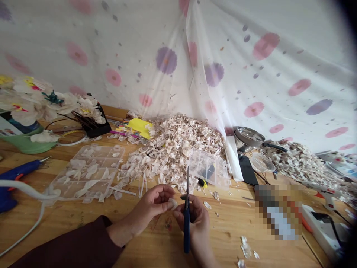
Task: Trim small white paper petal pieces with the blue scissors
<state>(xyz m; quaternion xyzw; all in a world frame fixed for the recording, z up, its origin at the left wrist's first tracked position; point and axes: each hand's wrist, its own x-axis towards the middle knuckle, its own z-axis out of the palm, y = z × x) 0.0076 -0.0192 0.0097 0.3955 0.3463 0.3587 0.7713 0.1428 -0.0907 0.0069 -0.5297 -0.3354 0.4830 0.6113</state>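
My left hand [158,201] pinches a small pale petal-like flake [172,203] between thumb and fingers, above the wooden table [145,238]. Close beside it on the right, my right hand [195,217] has its fingers curled round dark-handled scissors [186,223], whose narrow blades point up and away from me. The right thumb reaches toward the flake; whether it touches is hard to tell. Beyond both hands lies a large heap of pale dried flakes [178,149].
Left: a clear compartment tray [83,171] with flakes, a blue glue gun [21,173], a white cable [30,190] and white flowers [58,102]. Right: another clear tray [208,169], a black phone-like slab [247,170], a metal pan [249,137] and a power strip [320,227].
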